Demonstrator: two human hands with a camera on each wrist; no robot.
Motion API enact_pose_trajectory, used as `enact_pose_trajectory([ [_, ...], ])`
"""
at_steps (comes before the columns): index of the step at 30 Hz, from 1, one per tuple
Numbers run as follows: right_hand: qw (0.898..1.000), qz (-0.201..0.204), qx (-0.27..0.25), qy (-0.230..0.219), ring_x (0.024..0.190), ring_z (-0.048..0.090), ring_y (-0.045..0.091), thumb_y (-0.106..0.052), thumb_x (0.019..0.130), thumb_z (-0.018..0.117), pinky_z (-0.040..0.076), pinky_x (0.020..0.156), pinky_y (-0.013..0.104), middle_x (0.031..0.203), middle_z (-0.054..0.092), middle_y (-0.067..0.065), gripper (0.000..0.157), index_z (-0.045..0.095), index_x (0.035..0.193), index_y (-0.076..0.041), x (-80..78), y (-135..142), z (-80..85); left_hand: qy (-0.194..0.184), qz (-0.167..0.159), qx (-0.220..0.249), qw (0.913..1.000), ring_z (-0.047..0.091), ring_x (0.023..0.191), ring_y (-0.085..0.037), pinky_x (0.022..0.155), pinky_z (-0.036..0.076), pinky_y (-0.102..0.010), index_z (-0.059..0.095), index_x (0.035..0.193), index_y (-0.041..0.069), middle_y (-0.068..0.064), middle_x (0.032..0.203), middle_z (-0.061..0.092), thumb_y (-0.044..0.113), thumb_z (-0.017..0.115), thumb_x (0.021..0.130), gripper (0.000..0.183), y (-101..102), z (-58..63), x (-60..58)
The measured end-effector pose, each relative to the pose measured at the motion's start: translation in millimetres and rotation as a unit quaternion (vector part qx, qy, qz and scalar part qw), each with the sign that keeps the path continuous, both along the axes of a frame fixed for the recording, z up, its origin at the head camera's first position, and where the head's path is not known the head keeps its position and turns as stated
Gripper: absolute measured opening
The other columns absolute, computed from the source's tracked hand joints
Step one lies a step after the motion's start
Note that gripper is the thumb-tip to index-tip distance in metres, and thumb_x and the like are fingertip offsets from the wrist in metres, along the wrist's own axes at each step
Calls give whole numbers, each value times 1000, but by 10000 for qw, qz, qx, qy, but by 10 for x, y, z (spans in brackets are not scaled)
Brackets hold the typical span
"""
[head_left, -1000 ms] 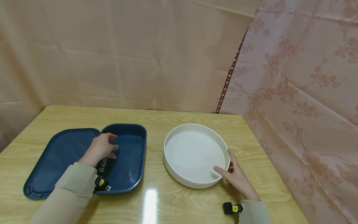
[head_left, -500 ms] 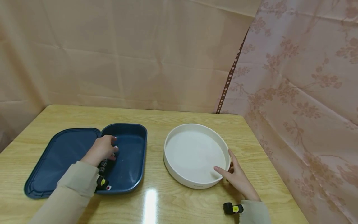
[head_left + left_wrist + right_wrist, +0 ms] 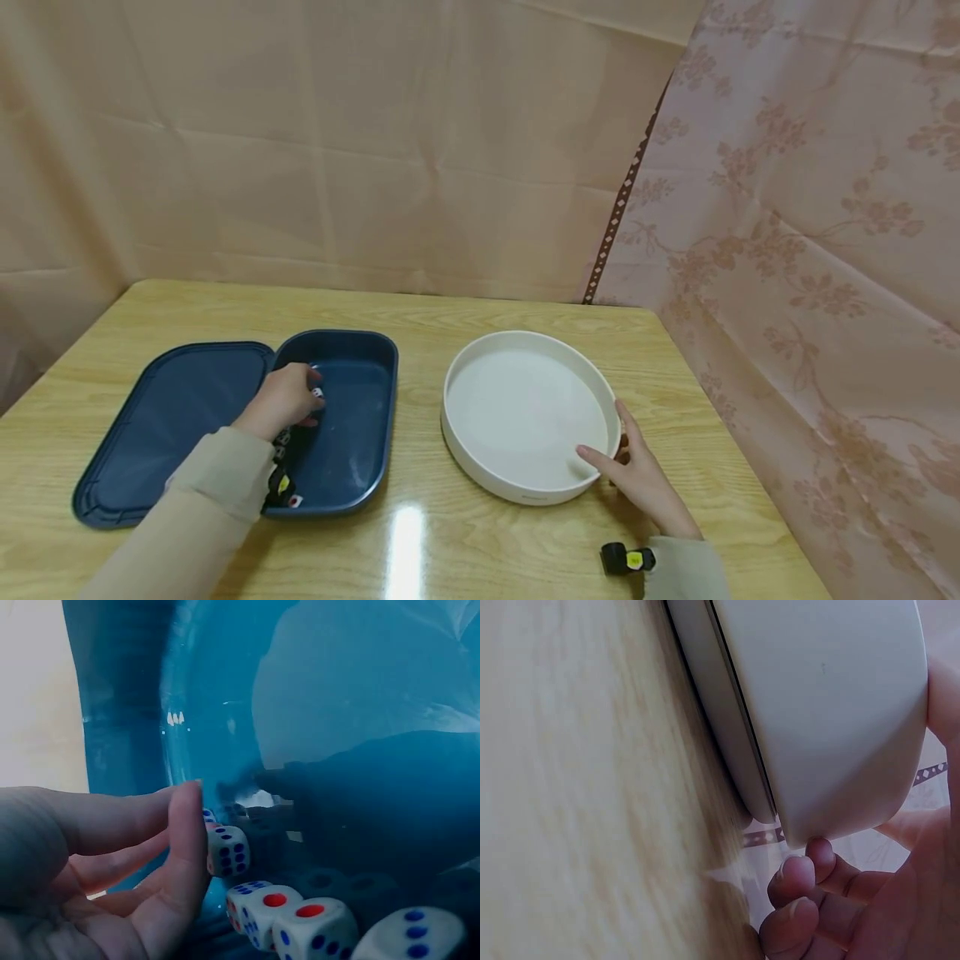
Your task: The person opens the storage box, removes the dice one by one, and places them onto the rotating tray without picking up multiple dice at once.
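Observation:
My left hand (image 3: 281, 402) is down inside a navy plastic box (image 3: 352, 400), along its left wall. In the left wrist view its thumb and fingertips come together beside white dice (image 3: 228, 851) with blue and red pips. One die is partly covered by the thumb; whether the fingers pinch a die is hidden. Several more dice (image 3: 315, 930) lie in a row along the wall below. My right hand (image 3: 643, 479) grips the near right rim of a round white tray (image 3: 525, 417), thumb over the edge, other fingers bent against its outer side (image 3: 840, 712).
The box's navy lid (image 3: 172, 425) lies flat to its left. All stands on a wood-grain table (image 3: 420, 550). A beige cloth (image 3: 360, 150) hangs behind and a pink floral cloth (image 3: 817, 250) hangs at the right.
My left hand has dipped slightly and shifted right in the box, its fingers drawing together from a wider spread. The right hand keeps its hold on the tray.

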State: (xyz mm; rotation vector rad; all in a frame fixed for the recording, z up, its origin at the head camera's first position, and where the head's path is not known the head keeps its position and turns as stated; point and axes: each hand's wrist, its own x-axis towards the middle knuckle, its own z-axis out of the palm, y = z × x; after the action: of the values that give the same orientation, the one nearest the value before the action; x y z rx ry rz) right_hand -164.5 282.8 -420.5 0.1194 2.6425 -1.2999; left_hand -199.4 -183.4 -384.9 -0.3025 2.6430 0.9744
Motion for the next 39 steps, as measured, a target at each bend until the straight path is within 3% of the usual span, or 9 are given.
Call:
enact_pose_trajectory([
  [7, 10000, 6, 54, 16, 87, 49, 19, -44, 89, 71, 46, 64, 26, 113, 48, 16, 107, -4, 160, -18, 2, 14, 5, 173, 80, 484, 9986, 71, 81, -27, 64, 60, -31, 48, 130, -19, -33, 114, 56, -10, 61, 89, 45, 31, -55, -30],
  [16, 10000, 6, 59, 6, 88, 49, 19, -44, 89, 71, 46, 64, 26, 115, 48, 17, 107, -4, 160, -18, 1, 12, 17, 223, 122, 489, 9985, 67, 67, -15, 62, 59, -29, 56, 123, -17, -20, 95, 58, -8, 67, 86, 39, 51, -103, -69],
  [23, 10000, -4, 75, -36, 89, 50, 19, -45, 89, 71, 46, 65, 26, 117, 47, 18, 107, -4, 160, -18, -2, 15, 12, 164, 47, 400, 9991, 67, 73, -17, 64, 59, -28, 62, 117, -12, -22, 103, 61, -3, 67, 89, 31, 59, -92, -74],
  [32, 10000, -3, 78, -62, 88, 49, 19, -45, 89, 71, 47, 65, 27, 113, 50, 16, 107, -4, 160, -19, -7, 9, 2, 176, 61, 769, 9969, 63, 69, -14, 62, 57, -27, 65, 114, -10, -16, 96, 62, -2, 68, 89, 27, 58, -40, -42],
  [39, 10000, -3, 34, -64, 87, 48, 19, -45, 89, 71, 46, 64, 27, 111, 52, 14, 107, -4, 160, -19, -2, 2, -1, 239, 92, 1290, 9913, 68, 72, -13, 69, 61, -32, 60, 121, -12, -22, 104, 61, -7, 62, 92, 30, 65, 18, 1],
])
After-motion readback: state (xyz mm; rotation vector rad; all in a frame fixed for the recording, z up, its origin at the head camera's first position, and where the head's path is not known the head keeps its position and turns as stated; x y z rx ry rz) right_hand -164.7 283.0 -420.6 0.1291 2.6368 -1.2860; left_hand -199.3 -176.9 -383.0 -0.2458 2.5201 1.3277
